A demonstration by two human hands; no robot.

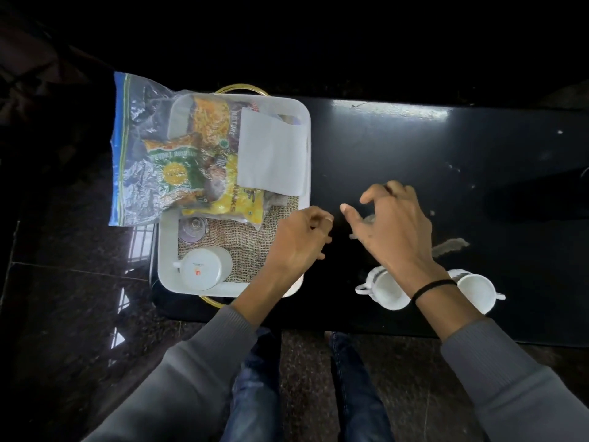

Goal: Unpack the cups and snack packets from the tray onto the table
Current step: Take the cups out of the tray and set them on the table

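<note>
A white tray [165,263] lined with burlap sits at the left end of the black table [414,154]. In it an upturned white cup [204,267] rests at the near left, a small glass [192,229] behind it, and yellow and green snack packets [210,145] fill the far half, partly inside a clear zip bag [134,148]. White paper napkins [271,151] lie on the packets. Two white cups [387,290] [476,290] stand on the table under my right wrist. My left hand [299,242] hovers loosely curled at the tray's right edge. My right hand [392,218] spreads its fingers above the table, holding nothing.
The tray has gold handles [237,88] at its far and near ends. The zip bag overhangs the table's left edge. Dusty smears [451,245] mark the tabletop to the right of my hands. Dark stone floor [63,282] lies below, and my knees are under the near edge.
</note>
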